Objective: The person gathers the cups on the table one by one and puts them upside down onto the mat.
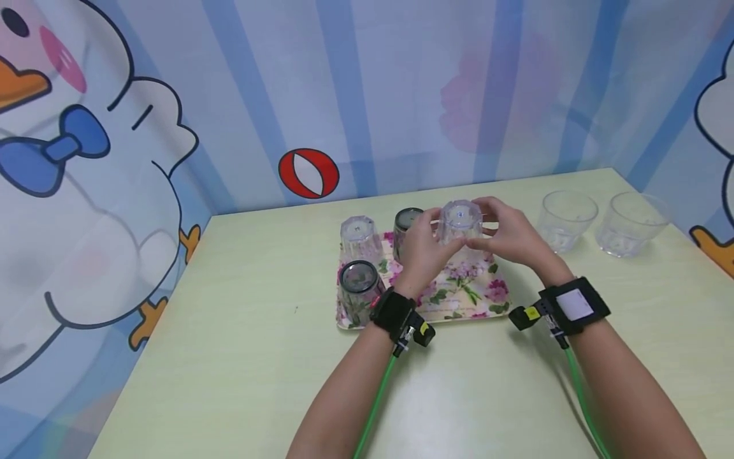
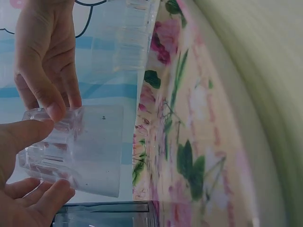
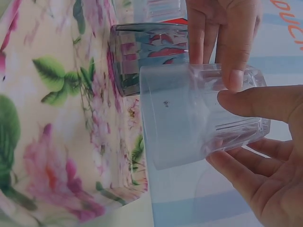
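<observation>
A clear plastic cup [image 1: 461, 220] is upside down between both hands, its rim a little above the floral tray [image 3: 47, 156]. My left hand [image 1: 425, 252] grips the cup's left side between thumb and fingers. From the right, my right hand [image 1: 509, 234] grips the same cup, with the two thumbs close together at the front. Just left of the held cup stands a dark grey cup [image 3: 151, 52], inverted on the tray and partly covered by the left hand in the head view. Another inverted clear cup [image 1: 360, 239] and a second dark cup [image 1: 360, 290] stand along the tray's left side.
Two clear cups, one nearer [image 1: 566, 220] and one farther right [image 1: 631, 223], stand upright on the pale table [image 1: 258, 306] right of the tray. A printed curtain [image 1: 378, 95] hangs behind the table. Green cables [image 1: 375, 401] run from the wrist cameras along the arms.
</observation>
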Demonstrator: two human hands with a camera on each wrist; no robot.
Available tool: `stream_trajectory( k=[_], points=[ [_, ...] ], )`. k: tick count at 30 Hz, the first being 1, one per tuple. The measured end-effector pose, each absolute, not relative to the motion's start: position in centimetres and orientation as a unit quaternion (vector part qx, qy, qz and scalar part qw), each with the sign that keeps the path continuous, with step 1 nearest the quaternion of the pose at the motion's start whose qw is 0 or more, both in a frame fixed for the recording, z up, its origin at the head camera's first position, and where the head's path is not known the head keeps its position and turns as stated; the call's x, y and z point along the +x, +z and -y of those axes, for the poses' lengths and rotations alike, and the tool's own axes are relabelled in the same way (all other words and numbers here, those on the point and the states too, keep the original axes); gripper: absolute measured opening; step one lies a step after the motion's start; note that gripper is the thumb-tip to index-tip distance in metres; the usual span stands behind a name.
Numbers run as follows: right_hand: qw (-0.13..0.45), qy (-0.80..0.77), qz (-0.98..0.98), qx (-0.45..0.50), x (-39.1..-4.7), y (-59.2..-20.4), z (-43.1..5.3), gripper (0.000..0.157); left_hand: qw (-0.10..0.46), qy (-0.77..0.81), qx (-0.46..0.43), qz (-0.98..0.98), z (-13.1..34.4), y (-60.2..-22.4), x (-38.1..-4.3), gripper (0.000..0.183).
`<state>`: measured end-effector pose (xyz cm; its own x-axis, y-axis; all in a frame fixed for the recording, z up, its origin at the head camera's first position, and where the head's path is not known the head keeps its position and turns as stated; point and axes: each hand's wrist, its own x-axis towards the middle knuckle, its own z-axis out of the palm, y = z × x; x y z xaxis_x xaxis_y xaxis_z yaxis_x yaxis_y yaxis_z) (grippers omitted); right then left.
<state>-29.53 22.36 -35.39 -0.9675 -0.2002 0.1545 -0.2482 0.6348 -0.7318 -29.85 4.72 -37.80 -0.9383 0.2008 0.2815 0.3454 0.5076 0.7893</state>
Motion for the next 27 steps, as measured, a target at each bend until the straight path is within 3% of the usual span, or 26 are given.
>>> stream_trajectory(
  k=[27],
  points=[
    [0.017, 0.411, 0.904, 0.117, -30.8, -37.9, -23.1, 0.072, 0.075, -0.407, -0.164, 0.895, -6.3, -39.0, -30.6, 0.067]
  ],
)
